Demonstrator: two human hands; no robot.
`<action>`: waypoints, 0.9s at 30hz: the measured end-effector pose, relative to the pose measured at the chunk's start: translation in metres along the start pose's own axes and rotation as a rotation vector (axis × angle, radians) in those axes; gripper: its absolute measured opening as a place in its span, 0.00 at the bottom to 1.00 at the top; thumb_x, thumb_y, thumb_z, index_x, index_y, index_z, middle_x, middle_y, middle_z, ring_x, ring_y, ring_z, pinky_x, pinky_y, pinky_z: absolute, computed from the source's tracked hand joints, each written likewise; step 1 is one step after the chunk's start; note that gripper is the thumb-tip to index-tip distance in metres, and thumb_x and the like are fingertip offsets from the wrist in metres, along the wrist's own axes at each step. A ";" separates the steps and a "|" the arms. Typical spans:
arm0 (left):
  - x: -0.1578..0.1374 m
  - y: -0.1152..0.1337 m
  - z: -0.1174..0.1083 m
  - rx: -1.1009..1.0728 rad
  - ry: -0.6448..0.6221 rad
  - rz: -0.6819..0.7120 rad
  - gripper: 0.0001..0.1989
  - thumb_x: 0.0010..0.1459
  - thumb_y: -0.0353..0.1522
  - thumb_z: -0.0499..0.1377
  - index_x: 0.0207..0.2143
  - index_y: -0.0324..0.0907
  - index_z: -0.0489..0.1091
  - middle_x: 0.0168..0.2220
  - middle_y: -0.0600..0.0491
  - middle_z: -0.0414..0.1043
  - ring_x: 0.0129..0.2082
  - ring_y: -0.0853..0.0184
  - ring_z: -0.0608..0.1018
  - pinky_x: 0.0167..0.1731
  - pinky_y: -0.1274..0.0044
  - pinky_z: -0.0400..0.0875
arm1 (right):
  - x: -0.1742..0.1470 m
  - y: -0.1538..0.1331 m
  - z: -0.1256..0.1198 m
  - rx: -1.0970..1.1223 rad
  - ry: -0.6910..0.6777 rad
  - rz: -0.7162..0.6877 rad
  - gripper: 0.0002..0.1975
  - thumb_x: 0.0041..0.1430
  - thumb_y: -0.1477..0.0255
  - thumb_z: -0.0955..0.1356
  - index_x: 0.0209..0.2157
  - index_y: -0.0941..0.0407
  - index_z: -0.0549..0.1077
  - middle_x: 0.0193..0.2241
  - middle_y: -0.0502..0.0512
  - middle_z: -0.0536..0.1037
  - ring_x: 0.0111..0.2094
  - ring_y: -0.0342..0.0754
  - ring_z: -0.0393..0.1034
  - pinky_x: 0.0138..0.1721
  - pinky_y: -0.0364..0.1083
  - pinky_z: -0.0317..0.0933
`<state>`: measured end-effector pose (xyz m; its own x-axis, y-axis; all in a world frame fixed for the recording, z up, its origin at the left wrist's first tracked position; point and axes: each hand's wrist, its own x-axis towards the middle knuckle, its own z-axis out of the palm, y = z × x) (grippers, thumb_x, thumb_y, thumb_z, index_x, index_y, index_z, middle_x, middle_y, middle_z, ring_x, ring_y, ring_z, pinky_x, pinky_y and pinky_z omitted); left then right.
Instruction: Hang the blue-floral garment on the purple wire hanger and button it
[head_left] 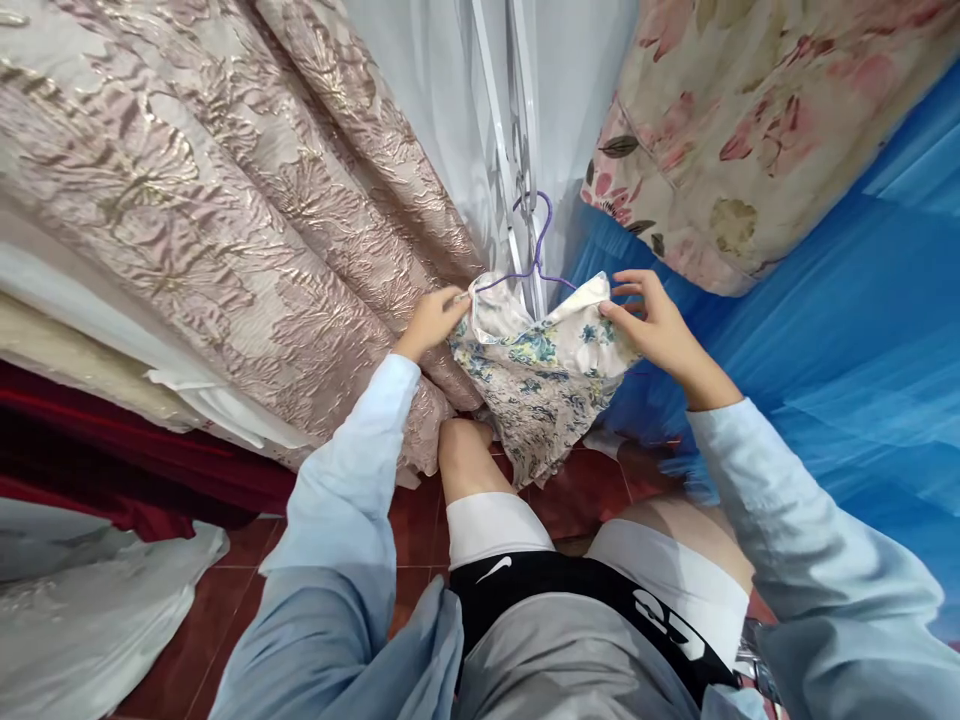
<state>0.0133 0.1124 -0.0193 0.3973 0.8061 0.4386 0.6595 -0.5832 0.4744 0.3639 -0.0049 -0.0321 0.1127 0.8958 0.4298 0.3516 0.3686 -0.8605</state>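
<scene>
A small floral dress (544, 385), cream with blue and yellow flowers, hangs from a purple hanger (538, 262) in front of me. The hanger's hook is up at the white metal bars. At the dress's left shoulder, my left hand (439, 318) pinches the edge between thumb and fingers. My right hand (651, 318) holds the opposite shoulder, thumb in front and fingers partly behind the cloth. The neckline is spread between both hands, with a pale lining showing. The lower part of the dress tapers down between my knees.
Shiny pink brocade fabric (225, 200) fills the left side. On the right hang a cream floral cloth (750, 150) and blue tulle (847, 400). White metal bars (517, 120) stand ahead. Dark red cloth (97, 450) and a white gown (82, 620) lie lower left, above red floor tiles (240, 590).
</scene>
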 end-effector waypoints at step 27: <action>-0.014 0.099 0.039 0.230 0.260 0.229 0.20 0.74 0.42 0.46 0.42 0.40 0.73 0.39 0.45 0.77 0.42 0.59 0.77 0.45 0.69 0.67 | -0.071 -0.026 -0.059 0.429 0.024 0.442 0.18 0.47 0.55 0.78 0.27 0.54 0.76 0.20 0.51 0.75 0.18 0.45 0.64 0.18 0.43 0.57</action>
<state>0.0982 0.0473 -0.0085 0.3956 0.5884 0.7052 0.7096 -0.6833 0.1720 0.4019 -0.0928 -0.0241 0.1850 0.9827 0.0088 -0.1375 0.0347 -0.9899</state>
